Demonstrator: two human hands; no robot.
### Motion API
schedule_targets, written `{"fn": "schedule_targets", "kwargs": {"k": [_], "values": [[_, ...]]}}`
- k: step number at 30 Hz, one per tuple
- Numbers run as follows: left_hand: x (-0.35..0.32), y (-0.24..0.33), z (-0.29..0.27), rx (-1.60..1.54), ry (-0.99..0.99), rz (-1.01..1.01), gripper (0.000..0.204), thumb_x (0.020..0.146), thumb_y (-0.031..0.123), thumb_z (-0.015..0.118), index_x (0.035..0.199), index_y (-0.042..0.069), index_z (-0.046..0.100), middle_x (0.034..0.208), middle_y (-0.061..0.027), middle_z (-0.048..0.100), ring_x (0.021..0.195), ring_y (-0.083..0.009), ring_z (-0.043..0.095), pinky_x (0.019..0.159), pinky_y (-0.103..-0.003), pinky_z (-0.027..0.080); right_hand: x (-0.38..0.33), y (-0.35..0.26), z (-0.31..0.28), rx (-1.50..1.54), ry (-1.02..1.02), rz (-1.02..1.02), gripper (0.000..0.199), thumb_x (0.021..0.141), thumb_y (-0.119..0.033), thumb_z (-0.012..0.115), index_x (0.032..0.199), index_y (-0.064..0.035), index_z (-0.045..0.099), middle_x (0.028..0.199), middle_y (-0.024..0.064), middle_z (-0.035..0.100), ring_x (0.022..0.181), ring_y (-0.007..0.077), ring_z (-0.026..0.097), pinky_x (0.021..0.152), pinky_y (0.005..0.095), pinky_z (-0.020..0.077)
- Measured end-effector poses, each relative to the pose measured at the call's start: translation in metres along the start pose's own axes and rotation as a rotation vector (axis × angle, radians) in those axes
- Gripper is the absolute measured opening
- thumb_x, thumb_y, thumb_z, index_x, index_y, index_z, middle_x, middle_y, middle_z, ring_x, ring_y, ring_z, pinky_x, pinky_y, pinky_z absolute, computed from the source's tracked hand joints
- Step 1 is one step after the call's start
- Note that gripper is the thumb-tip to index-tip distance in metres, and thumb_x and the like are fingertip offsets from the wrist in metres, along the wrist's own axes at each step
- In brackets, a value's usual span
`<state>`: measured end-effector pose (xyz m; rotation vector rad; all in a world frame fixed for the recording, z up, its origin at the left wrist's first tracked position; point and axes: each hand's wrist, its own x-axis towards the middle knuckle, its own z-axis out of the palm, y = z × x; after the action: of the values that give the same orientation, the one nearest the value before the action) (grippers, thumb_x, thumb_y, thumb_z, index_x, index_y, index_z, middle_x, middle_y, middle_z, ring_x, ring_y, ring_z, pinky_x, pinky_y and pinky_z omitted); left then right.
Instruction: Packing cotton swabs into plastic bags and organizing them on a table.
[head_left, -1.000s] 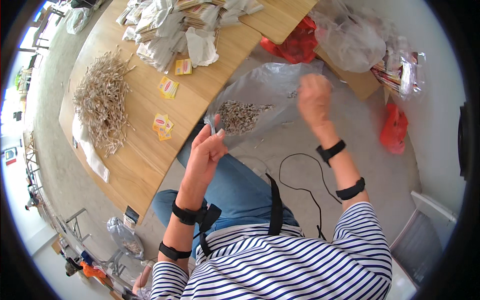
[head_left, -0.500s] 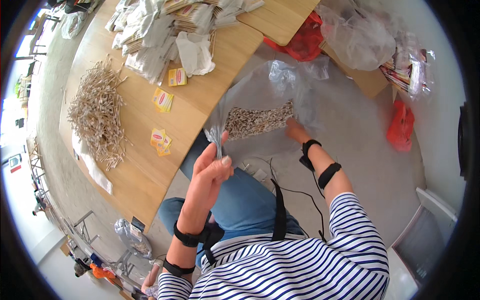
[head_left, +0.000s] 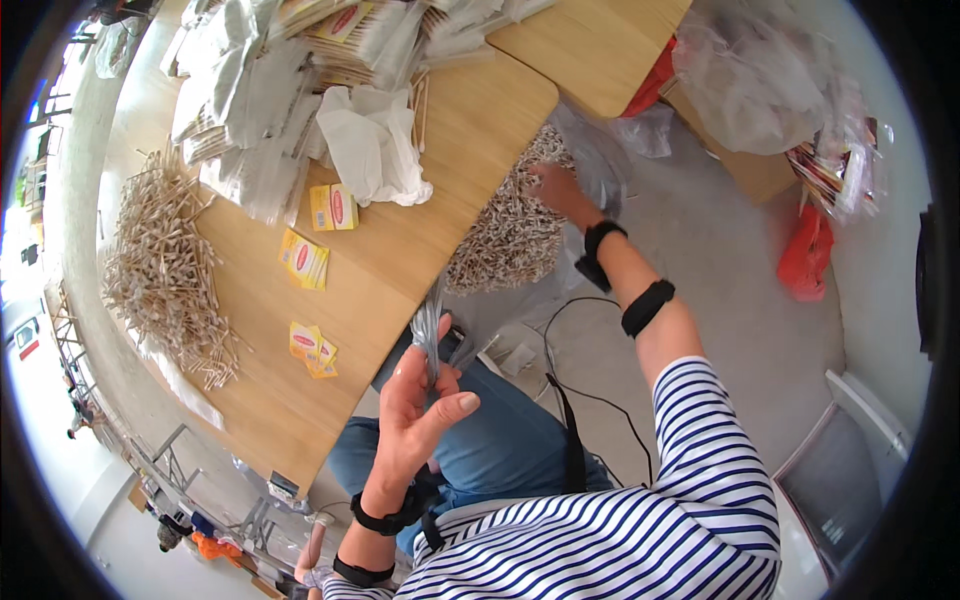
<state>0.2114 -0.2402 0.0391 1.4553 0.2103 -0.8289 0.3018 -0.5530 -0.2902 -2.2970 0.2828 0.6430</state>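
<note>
A big clear plastic bag full of small wooden pieces hangs beside the wooden table's edge. My left hand pinches the gathered near edge of the bag above my lap. My right hand reaches down into the bag's far side, fingers among the pieces; what it grasps is hidden. Both wrists wear black bands.
The wooden table holds a heap of wooden sticks at left, small yellow packets, white paper wrappers and clear packs at the back. A red bag and more clear bags lie on the floor at right. A black cable crosses the floor.
The bag has dropped lower beside the table. My right hand went from raised in the air down into the bag. My left hand stayed gripping the bag's edge.
</note>
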Motion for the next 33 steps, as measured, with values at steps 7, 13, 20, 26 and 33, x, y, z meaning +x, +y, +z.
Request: {"fn": "schedule_targets", "kwargs": {"k": [7, 13, 20, 26, 33], "values": [[0.003, -0.024, -0.025, 0.311, -0.031, 0.191, 0.072, 0.078, 0.006, 0.077, 0.141, -0.008, 0.044, 0.065, 0.0035, 0.048, 0.065, -0.0093, 0.051, 0.088, -0.035, 0.050, -0.090, 0.010, 0.037, -0.370, -0.087, 0.229, 0.096, 0.072, -0.010, 0.080, 0.152, -0.0236, 0.029, 0.145, 0.0263, 0.039, 0.132, 0.0449, 0.043, 0.097, 0.0533, 0.0471], [0.013, -0.034, -0.028, 0.258, -0.108, 0.270, 0.071, 0.078, 0.004, 0.076, 0.141, -0.007, 0.045, 0.065, 0.0020, 0.049, 0.063, -0.0110, 0.051, 0.089, -0.039, 0.051, -0.087, 0.008, 0.047, -0.482, -0.076, 0.171, 0.102, 0.069, -0.005, 0.081, 0.152, -0.0289, 0.028, 0.150, 0.0259, 0.030, 0.131, 0.0507, 0.041, 0.096, 0.0533, 0.0496], [0.023, -0.031, -0.028, 0.083, -0.167, 0.265, 0.071, 0.079, 0.006, 0.077, 0.141, -0.007, 0.046, 0.066, 0.0006, 0.050, 0.064, -0.0122, 0.051, 0.089, -0.043, 0.051, -0.078, 0.031, 0.099, -0.288, -0.044, 0.311, 0.119, 0.054, -0.009, 0.092, 0.153, -0.0241, 0.027, 0.150, 0.0330, 0.024, 0.130, 0.0528, 0.041, 0.099, 0.0510, 0.0471], [0.015, -0.031, -0.037, 0.017, -0.139, 0.156, 0.070, 0.080, 0.004, 0.075, 0.143, -0.005, 0.044, 0.068, 0.0001, 0.052, 0.066, -0.0130, 0.052, 0.094, -0.047, 0.048, -0.093, 0.006, 0.163, -0.073, 0.043, 0.196, 0.116, 0.055, -0.001, 0.086, 0.154, -0.0194, 0.028, 0.151, 0.0371, 0.020, 0.132, 0.0546, 0.036, 0.107, 0.0515, 0.0394], [0.020, -0.026, -0.031, -0.103, -0.113, 0.133, 0.064, 0.080, 0.002, 0.077, 0.137, -0.006, 0.051, 0.068, -0.0014, 0.053, 0.064, -0.0130, 0.053, 0.091, -0.045, 0.053, -0.046, 0.101, 0.225, 0.039, 0.415, 0.058, 0.108, 0.054, 0.010, 0.076, 0.150, -0.0171, 0.036, 0.152, 0.0288, 0.028, 0.139, 0.0501, 0.028, 0.109, 0.0525, 0.0343]]}}
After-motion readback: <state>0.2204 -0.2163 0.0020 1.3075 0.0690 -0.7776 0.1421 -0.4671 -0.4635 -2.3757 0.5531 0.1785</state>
